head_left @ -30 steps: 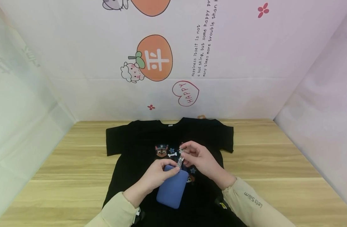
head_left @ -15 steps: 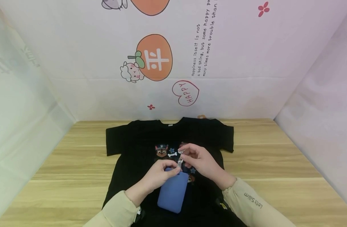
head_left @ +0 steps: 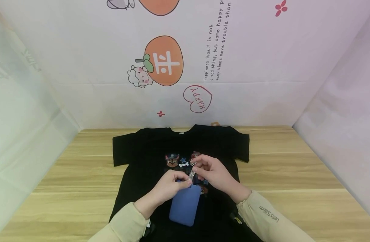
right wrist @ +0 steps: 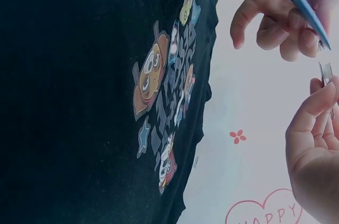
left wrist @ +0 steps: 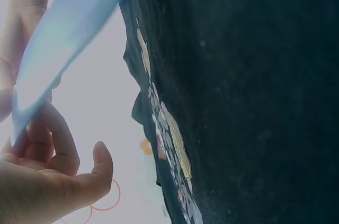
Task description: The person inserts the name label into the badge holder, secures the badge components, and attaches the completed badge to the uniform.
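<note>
A black T-shirt [head_left: 142, 148] with cartoon dog prints [head_left: 172, 160] lies flat on the wooden table [head_left: 294, 168]. Above its chest my left hand [head_left: 173, 183] grips the top edge of a flat blue pouch [head_left: 185, 206]; the left wrist view shows that blue pouch [left wrist: 63, 28] edge-on by my fingers. My right hand [head_left: 207, 169] pinches a small clear, silvery clip-like piece [head_left: 192, 173] at the pouch's top. The right wrist view shows the print [right wrist: 164, 113], the blue edge [right wrist: 299, 4] and the small piece [right wrist: 326, 71].
White printed sheets [head_left: 167, 64] wall the table at the back and on both sides. Bare wood shows left [head_left: 76, 174] and right of the shirt. Both my sleeves [head_left: 263, 215] are beige.
Both hands and the pouch have shifted slightly toward me and downward; the right hand has lowered the small piece closer to the pouch's top edge.
</note>
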